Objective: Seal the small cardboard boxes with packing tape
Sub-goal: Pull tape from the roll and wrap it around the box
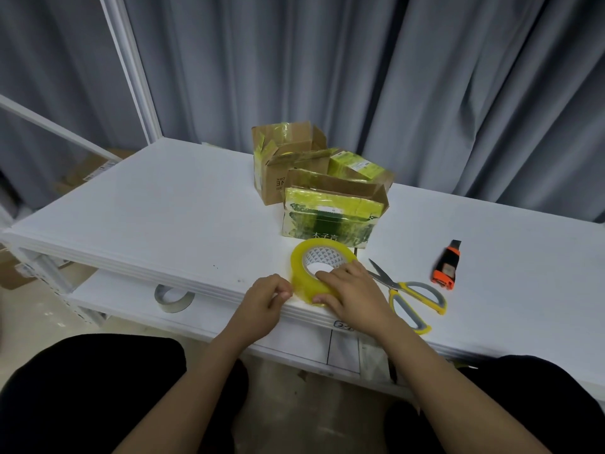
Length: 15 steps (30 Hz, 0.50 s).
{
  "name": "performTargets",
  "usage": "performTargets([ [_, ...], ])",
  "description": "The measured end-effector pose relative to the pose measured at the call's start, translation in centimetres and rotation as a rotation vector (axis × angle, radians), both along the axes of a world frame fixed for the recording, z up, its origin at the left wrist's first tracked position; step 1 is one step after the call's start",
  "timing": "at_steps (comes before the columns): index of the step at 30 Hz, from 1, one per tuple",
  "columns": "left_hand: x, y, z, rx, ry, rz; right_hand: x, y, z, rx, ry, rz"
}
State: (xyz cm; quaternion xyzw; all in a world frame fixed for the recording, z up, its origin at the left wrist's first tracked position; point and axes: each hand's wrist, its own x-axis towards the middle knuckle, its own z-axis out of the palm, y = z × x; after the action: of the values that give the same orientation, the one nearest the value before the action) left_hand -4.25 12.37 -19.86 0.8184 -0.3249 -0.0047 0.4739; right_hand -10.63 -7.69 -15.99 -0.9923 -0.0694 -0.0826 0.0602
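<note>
Head view: your right hand (pixel 352 294) grips the yellow tape roll (pixel 319 267) at the bench's (pixel 163 198) near edge; your left hand (pixel 265 299) pinches at its rim. Behind, the nearest box (pixel 330 221) reads "木子言"; another (pixel 275 181) shows "NE". Scissors (pixel 409 293) lie right.

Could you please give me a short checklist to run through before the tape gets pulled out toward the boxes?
1. Tape roll held steady: ok, right hand grips it at the table's front edge.
2. Tape end caught: cannot tell, left hand pinches beside the roll.
3. Scissors within reach: ok, lying right of the roll.
4. Nearest cardboard box flaps closed: not ok, a flap stands up.
5. Utility knife out of the way: ok, apart on the right.
</note>
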Motion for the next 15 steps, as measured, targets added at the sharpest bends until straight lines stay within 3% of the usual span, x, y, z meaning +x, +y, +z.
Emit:
performTargets([
  [4, -0.1, -0.2, 0.9, -0.004, 0.088, -0.068, -0.5, -1.1, 1.0, 0.102, 0.041, 0.058],
  [9, 2.0, 3.0, 1.9, -0.074, 0.298, 0.048, -2.2, -4.0, 1.6, 0.186, 0.108, 0.056],
  [15, 2.9, 2.5, 2.7, 0.018, 0.283, 0.088, -2.4, -4.4, 1.0, 0.092, 0.043, -0.004],
])
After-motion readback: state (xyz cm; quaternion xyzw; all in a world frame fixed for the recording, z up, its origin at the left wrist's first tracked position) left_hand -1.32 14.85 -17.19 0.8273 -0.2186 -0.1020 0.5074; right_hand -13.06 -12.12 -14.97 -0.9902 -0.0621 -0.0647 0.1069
